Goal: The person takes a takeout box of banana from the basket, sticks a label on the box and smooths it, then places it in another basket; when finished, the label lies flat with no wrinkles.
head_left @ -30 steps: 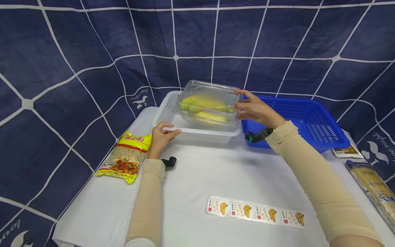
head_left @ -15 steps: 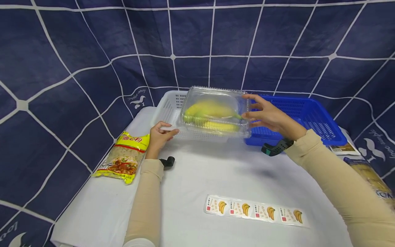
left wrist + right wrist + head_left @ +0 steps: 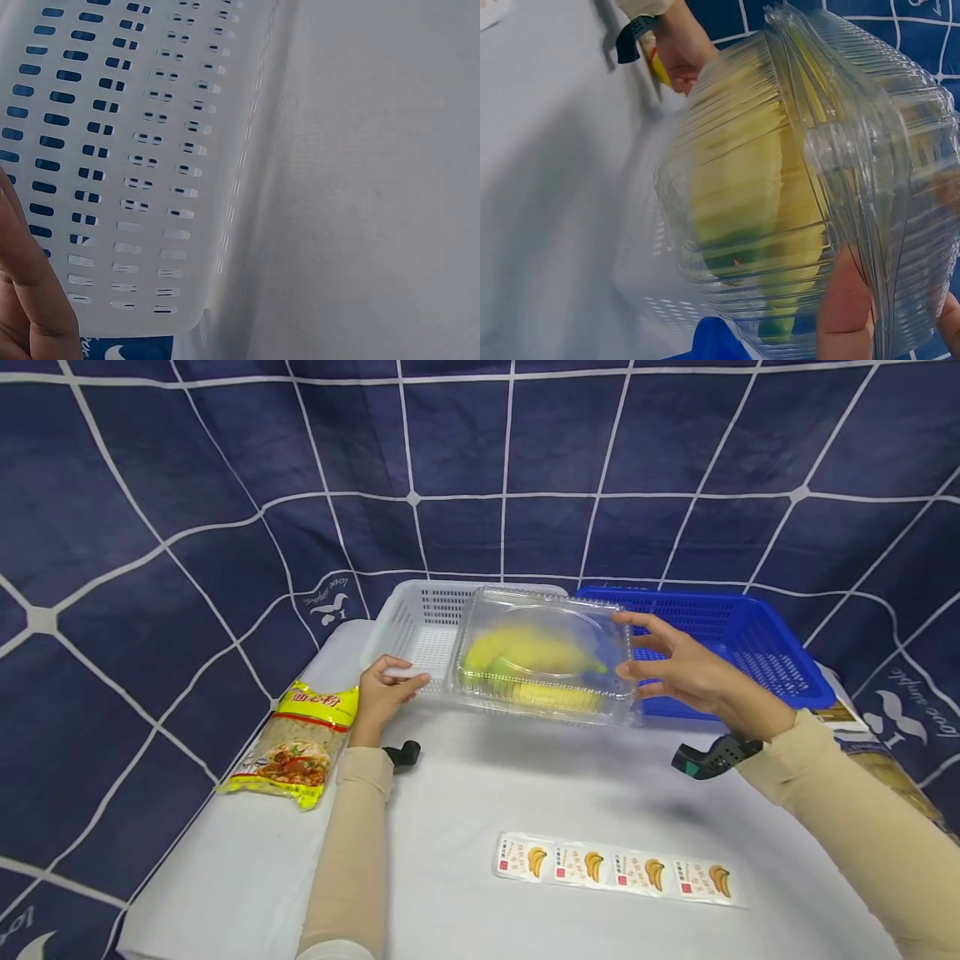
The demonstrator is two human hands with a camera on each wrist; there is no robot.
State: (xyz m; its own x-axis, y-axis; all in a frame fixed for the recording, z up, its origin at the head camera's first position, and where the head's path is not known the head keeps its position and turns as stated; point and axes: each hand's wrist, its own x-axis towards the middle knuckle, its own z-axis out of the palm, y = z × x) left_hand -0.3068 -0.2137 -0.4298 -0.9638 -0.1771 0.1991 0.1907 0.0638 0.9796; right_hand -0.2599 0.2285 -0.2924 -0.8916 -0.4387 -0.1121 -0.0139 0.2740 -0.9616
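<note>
In the head view my right hand [image 3: 686, 672] grips the right end of a clear plastic clamshell box [image 3: 543, 656], thumb on the near side and fingers spread along its end. Bananas [image 3: 739, 180] show through the ribbed plastic, yellow with green ends. The box is tilted toward me, over the front right of a white perforated basket [image 3: 401, 627]. At that basket's front left corner, my left hand [image 3: 386, 693] pinches the rim between thumb and fingers. The left wrist view shows the basket's slotted wall beside the fingers.
A blue basket [image 3: 787, 668] stands right of the white one. Left lies a yellow pasta bag [image 3: 296, 743]. A strip of banana stickers [image 3: 618, 868] lies on the white tablecloth [image 3: 465, 810] near the front. More packages [image 3: 885, 768] sit along the right edge, partly behind the right arm.
My right hand has brought the box of bananas right and toward me, from inside the white basket to over its front rim. My left hand has kept its hold on the rim.
</note>
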